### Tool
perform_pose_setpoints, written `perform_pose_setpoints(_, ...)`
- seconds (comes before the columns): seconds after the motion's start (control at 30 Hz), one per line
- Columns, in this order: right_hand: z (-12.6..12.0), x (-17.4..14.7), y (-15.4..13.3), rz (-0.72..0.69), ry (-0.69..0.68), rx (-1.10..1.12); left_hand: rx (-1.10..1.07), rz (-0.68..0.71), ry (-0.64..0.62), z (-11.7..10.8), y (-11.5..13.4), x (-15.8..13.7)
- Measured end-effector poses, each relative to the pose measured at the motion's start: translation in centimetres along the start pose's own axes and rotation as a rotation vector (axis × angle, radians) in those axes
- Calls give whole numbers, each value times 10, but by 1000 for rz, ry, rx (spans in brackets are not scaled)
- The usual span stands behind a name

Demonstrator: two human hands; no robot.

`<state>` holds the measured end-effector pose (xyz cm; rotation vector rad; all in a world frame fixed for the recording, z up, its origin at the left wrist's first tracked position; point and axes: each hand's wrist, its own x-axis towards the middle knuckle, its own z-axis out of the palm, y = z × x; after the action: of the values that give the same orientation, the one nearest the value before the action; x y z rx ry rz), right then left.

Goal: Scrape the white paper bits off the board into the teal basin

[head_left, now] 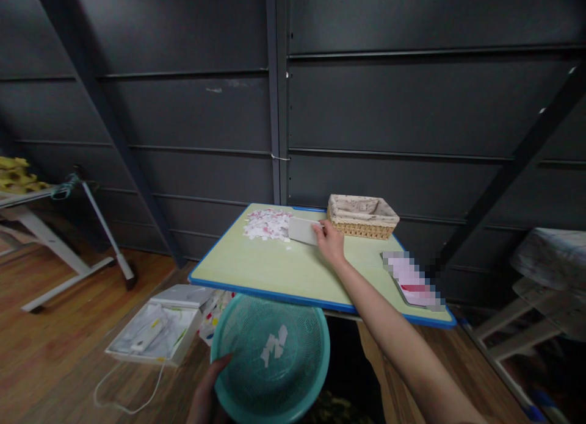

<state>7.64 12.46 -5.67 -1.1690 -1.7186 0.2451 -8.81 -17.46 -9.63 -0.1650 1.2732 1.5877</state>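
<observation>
My right hand grips the right end of a flat white card, fingers closed over its edge. The card's left end meets a heap of white and pink paper scraps on the pale green table. Below the table's front edge, my left hand holds the left rim of a teal plastic basin, thumb over the inside. A few white paper pieces lie at the bottom of the basin. The other fingers of my left hand are hidden behind the rim.
A cloth-lined wicker basket stands at the table's back right. Near the right edge lies a partly pixelated flat pink item. On the floor at left sits an open white box with a cord. Dark panelled wall rises behind.
</observation>
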Motion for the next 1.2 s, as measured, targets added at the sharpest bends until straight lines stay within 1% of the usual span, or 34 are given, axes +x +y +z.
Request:
perform_pose_setpoints(0.13,2,-1,-2,-21,-54,3,-13,-28,5,0,1,0)
perform_pose_setpoints(0.27,-2,2,-2,31,33,-35,2,-33,-1,0,2,-1)
perform_pose_setpoints(0.37,-4,3,-2,35,62,4,19,-33,27,0,2,-2)
perform_pose_setpoints(0.47,-1,2,-2,-6,18,80,-1,-38,28,0,0,-1)
perform_pose_setpoints(0.53,3,-1,-3,-42,-27,106,-16,-30,4,-1,-1,1)
perform_pose_setpoints(0.63,7,-4,-4,-77,-85,104,-15,-9,-30,-3,-3,3)
perform_pose_setpoints(0.73,8,-5,-4,-79,-114,83,-6,-12,-26,-6,-4,6)
perform_pose_setpoints(0.8,5,-3,-3,-54,-88,43,-14,-16,-19,-7,-4,8)
perform_pose_setpoints(1.0,-5,3,-1,26,48,-49,-13,-8,-15,-6,-4,7)
perform_pose_setpoints(1.07,-5,4,-1,33,54,-51,-17,-9,-11,-5,-4,6)
perform_pose_setpoints(1.2,-3,3,0,13,11,-48,-21,-21,2,-2,-2,5)
